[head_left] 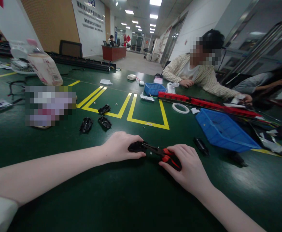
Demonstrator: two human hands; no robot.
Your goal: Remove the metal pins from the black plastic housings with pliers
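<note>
Just above the green table, both forearms reach in from the lower corners, the left sloping gently, the right slanting more steeply. Ahead of them, the left hand pinches a black part between thumb and forefinger, thumb on the near side; the part's long axis runs roughly left to right. The right hand is wrapped round the handles of the pliers, thumb near, fingers curled over the far side. Their long axis slants from handles at lower right to nose at upper left, the nose pointing at the part's right end; whether the jaws bite it is too small to tell. Farther off, three loose parts lie leftward, a blue bin rightward. Beyond the bin, a red strip lies before a co-worker.
</note>
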